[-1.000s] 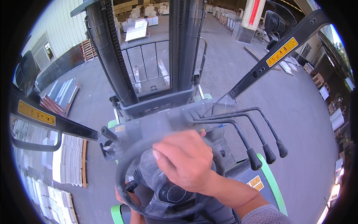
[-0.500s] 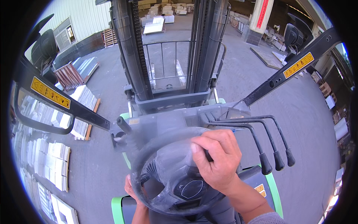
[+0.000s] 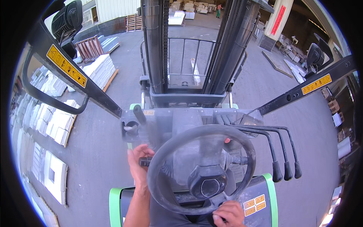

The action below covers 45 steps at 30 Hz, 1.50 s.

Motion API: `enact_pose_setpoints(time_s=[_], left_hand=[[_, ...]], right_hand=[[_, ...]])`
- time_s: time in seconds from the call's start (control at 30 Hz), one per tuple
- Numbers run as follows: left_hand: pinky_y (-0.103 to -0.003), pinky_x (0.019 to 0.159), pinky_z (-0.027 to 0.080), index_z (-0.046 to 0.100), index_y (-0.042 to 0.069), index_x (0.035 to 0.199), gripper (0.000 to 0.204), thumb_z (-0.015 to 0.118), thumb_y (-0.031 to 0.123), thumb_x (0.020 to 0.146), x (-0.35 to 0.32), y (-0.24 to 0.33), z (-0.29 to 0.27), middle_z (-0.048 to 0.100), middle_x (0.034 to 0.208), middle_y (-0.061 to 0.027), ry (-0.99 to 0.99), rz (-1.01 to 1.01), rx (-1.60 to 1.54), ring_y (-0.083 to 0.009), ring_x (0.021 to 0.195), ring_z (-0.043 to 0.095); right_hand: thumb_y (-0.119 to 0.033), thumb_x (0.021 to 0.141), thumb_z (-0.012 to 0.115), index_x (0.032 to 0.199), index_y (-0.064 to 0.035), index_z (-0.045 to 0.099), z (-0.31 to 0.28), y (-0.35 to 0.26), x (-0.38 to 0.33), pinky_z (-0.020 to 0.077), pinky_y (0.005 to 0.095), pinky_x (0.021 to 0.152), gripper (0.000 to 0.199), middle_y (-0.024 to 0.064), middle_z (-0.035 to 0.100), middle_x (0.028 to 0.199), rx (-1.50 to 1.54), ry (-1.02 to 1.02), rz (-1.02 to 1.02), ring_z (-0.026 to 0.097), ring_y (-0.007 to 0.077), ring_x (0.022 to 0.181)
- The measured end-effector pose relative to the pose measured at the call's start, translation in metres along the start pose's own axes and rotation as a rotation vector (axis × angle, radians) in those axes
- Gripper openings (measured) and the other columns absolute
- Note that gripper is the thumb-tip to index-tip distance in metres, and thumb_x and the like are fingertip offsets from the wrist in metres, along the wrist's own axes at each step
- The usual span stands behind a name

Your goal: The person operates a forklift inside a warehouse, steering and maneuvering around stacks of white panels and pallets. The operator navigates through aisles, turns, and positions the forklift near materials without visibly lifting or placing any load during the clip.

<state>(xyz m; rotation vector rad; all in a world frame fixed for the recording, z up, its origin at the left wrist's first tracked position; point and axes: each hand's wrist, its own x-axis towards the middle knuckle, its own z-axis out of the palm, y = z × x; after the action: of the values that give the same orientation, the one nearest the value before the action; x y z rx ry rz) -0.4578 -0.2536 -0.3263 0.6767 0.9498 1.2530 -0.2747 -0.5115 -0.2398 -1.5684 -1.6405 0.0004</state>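
I look down on a forklift's black steering wheel [image 3: 162, 166] and grey dashboard [image 3: 181, 121]. My left hand [image 3: 138, 162] sits at the wheel's left side, fingers curled around a short black lever stub [image 3: 145, 162] beside the column. My right hand [image 3: 228, 214] rests at the wheel's lower right rim, fingers closed on it near the spoke. Three black control levers [image 3: 286, 170] stand to the right of the wheel, untouched. The mast [image 3: 189, 49] rises straight ahead.
Stacks of white slabs [image 3: 56, 121] line the left on the grey concrete floor, with more slabs on a pallet [image 3: 100, 70] farther up. Boards lie on the floor at the right [image 3: 278, 64]. A person stands far ahead [image 3: 218, 9]. Cab pillars [image 3: 75, 79] frame both sides.
My right hand has swung from the wheel's top, round its right side, down to the lower right. The view outside has turned, with the slab stacks shifting on the left.
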Motion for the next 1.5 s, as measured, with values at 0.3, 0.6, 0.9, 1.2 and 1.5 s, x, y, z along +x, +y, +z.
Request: enact_pose_setpoints(time_s=[0.3,0.6,0.9,1.2,1.5], left_hand=[[-0.035,0.067,0.051,0.063,0.004,0.106,0.037,0.053,0.039,0.105,-0.419,-0.234,-0.082,0.062,0.087,-0.0063,-0.006,-0.568,-0.266,-0.0188,0.076,0.062],[-0.034,0.054,0.05,0.065,0.002,0.095,0.027,0.056,0.027,0.101,-0.743,-0.27,0.026,0.062,0.074,-0.009,-0.161,-0.549,-0.402,-0.0202,0.061,0.061],[-0.03,0.045,0.043,0.066,0.0,0.092,0.027,0.058,0.025,0.1,-1.044,-0.162,0.145,0.06,0.065,-0.0084,-0.174,-0.604,0.344,-0.0157,0.052,0.056],[-0.03,0.047,0.045,0.067,0.001,0.094,0.028,0.06,0.027,0.1,-1.038,-0.207,0.213,0.064,0.069,-0.0082,-0.384,-0.508,0.086,-0.0163,0.054,0.058],[-0.031,0.047,0.046,0.068,0.001,0.095,0.028,0.061,0.028,0.1,-1.204,-0.364,0.679,0.066,0.073,-0.0088,-0.382,-0.58,0.31,-0.0177,0.056,0.061]], right_hand=[[-0.005,0.078,0.077,0.092,-0.0054,0.067,-0.028,-0.154,-0.212,0.0493,0.0351,0.066,0.017,0.0032,0.059,0.078,0.338,-0.047,-0.363,0.06,0.0199,0.071],[-0.007,0.085,0.076,0.09,-0.0048,0.071,-0.375,-0.183,-0.222,0.049,0.0371,0.066,0.008,0.0079,0.067,0.078,0.119,0.278,-0.321,0.064,0.0273,0.071],[-0.01,0.09,0.074,0.095,-0.0027,0.073,-0.752,-0.222,-0.401,0.0545,0.0395,0.072,0.008,0.011,0.073,0.086,0.065,0.461,0.174,0.069,0.0293,0.077],[-0.006,0.08,0.081,0.095,-0.0073,0.074,-0.736,-0.229,-0.534,0.0505,0.0369,0.068,0.017,0.0056,0.066,0.077,0.07,0.194,-0.012,0.065,0.0239,0.071],[-0.005,0.08,0.082,0.095,-0.0046,0.073,-1.182,0.051,-0.501,0.0511,0.0351,0.065,0.018,0.004,0.066,0.077,0.212,0.239,-0.139,0.064,0.0227,0.069]])
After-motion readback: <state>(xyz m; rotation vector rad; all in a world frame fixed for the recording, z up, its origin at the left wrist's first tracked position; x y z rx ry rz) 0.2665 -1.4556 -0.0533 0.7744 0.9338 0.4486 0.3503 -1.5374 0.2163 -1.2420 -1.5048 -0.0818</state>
